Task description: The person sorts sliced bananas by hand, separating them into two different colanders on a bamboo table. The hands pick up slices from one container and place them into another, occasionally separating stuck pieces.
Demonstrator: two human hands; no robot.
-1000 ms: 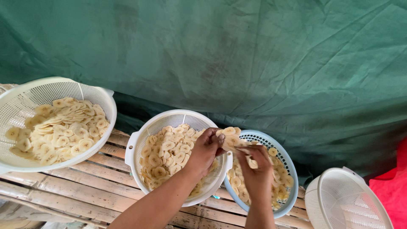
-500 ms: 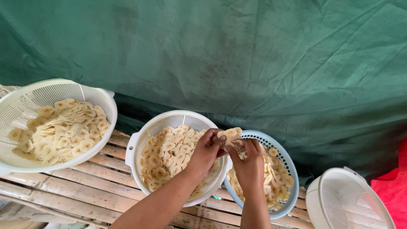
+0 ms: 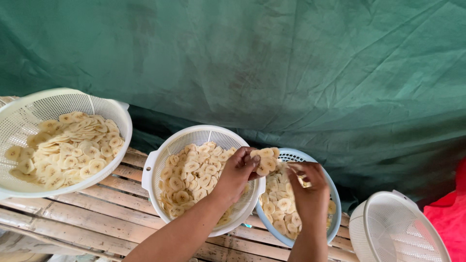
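Note:
My left hand (image 3: 239,171) hovers over the rim between two colanders and pinches a small stack of pale banana slices (image 3: 264,161). My right hand (image 3: 308,187) is over the blue colander (image 3: 291,156), fingers curled around a slice or two. The middle white colander (image 3: 160,162) holds a heap of banana slices (image 3: 191,177). More slices (image 3: 276,201) lie in the blue colander.
A big white colander (image 3: 29,104) full of slices sits at the left. An overturned white colander (image 3: 395,228) lies at the right beside red cloth (image 3: 449,213). Everything rests on a bamboo slat bench (image 3: 97,213) in front of a green tarp (image 3: 272,63).
Both hands have shifted slightly. The stack of slices in my left hand now sits higher over the blue colander's rim, and my right hand has drawn apart from it.

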